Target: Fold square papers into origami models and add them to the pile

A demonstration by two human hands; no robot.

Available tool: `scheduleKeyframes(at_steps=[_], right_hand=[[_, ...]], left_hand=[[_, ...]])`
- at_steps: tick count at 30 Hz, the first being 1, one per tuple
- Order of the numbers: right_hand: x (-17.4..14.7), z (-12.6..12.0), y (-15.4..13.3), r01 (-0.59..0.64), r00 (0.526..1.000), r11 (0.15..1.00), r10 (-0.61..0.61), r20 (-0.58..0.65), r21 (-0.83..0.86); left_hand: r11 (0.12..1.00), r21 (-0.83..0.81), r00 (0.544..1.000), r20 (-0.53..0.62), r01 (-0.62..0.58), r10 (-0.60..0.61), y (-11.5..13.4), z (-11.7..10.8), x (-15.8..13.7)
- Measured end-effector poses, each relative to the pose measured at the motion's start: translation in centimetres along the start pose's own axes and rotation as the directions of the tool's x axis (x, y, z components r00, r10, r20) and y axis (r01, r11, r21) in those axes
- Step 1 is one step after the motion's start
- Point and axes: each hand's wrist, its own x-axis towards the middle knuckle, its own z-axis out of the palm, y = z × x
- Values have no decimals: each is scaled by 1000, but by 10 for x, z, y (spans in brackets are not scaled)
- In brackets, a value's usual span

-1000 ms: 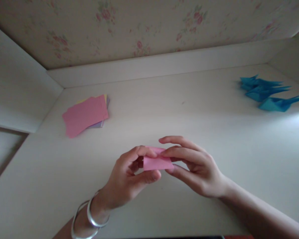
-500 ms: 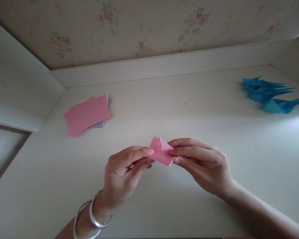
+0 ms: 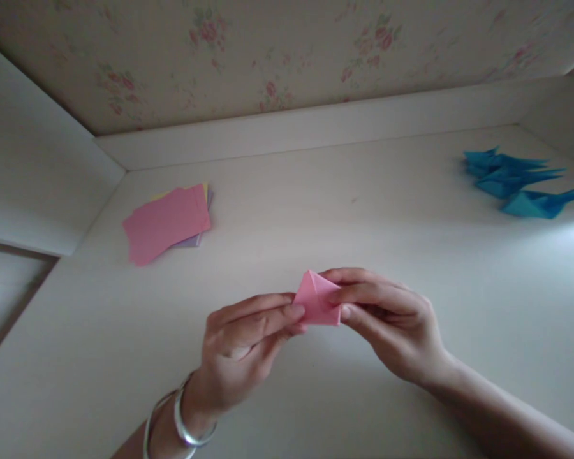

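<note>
A small piece of folded pink paper (image 3: 317, 303) is held between my two hands above the white tabletop, one corner pointing away from me. My left hand (image 3: 249, 338) pinches its left edge, fingers on top and thumb below. On the opposite side, my right hand (image 3: 392, 319) grips the right edge, with fingertips lying over the face and the thumb close to the lower right corner. Two silver bangles circle my left wrist.
To the far left lies a stack of pink paper sheets (image 3: 169, 223), with yellow and purple sheets showing beneath. Several blue folded paper figures (image 3: 533, 203) sit at the far right. Behind the white table (image 3: 287, 197) rises a flower-patterned wall.
The folded pink paper has turned a little in my hands and shifted slightly right and towards me. My left hand has followed it; my right hand stays nearly in place.
</note>
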Motion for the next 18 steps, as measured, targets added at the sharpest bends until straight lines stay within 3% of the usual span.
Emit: scheduleKeyframes(at_steps=[4,8,13,18], right_hand=[[-1,5,-2,-40,997,999,39,-72,-14],[-1,9,-3,-80,991,996,74,-108,-49],[-4,16,-4,-101,980,990,83,-179,-98],[-8,21,-2,-197,950,980,198,-240,28]], left_hand=[[1000,-9,1000,0,19,-19,3,2,-1],[987,4,987,-24,161,-161,7,5,-6],[926,-68,925,-60,370,-374,12,11,-8],[875,-162,879,-70,457,-472,11,17,-10]])
